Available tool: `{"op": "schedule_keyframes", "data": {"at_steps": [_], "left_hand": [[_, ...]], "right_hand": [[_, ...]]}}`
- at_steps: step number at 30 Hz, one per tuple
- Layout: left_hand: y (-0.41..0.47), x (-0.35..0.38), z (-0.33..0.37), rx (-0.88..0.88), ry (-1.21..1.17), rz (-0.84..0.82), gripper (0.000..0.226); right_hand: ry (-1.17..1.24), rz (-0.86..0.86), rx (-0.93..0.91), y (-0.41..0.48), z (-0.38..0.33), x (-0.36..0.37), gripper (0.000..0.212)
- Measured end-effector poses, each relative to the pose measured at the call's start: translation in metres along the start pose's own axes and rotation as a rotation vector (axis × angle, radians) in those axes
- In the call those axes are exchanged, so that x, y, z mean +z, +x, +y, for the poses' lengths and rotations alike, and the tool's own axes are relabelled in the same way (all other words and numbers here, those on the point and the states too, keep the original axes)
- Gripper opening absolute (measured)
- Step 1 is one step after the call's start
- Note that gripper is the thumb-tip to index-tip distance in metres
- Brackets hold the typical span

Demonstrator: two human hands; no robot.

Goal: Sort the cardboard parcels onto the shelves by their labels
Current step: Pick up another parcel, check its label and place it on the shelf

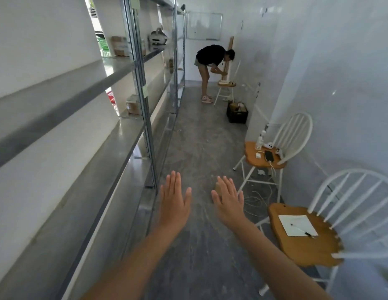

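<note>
Floor point(199, 137): possible parcel point(217, 187) partly behind right hand point(228, 204).

A: What is lying on the nearest chair point(297, 250)?
B: A sheet of paper point(293, 223) is lying on its wooden seat; a pen point(303, 232) is resting across it.
A: And the next chair point(250, 158)?
B: It is carrying a phone point(269, 155); white cables point(253, 200) are trailing over the floor beneath.
A: Farther off?
B: A person point(210, 59) is bending over a third chair point(232, 85); a black crate point(236, 115) is standing near it; a whiteboard point(204, 26) is hanging on the end wall.
</note>
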State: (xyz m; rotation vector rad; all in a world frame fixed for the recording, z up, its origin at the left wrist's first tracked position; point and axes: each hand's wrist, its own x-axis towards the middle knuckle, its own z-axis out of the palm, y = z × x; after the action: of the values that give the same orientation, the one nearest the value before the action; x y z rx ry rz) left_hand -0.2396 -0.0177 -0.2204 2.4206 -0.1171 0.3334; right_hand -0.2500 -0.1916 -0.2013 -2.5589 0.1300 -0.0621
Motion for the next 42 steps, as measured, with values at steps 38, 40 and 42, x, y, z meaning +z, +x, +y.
{"op": "schedule_keyframes", "data": {"at_steps": [38,40,42], "left_hand": [[0.33,0.186,0.045,0.098,0.083,-0.236,0.063],[0.345,0.201,0.051,0.1,0.077,-0.244,0.063],[0.358,0.213,0.057,0.091,0.065,-0.247,0.063]], "right_hand": [[0.04,-0.072,0.141,0.354,0.131,-0.017,0.058],[0.04,-0.07,0.146,0.374,0.142,-0.02,0.058],[0.037,-0.076,0.151,0.39,0.152,-0.025,0.058]]}}
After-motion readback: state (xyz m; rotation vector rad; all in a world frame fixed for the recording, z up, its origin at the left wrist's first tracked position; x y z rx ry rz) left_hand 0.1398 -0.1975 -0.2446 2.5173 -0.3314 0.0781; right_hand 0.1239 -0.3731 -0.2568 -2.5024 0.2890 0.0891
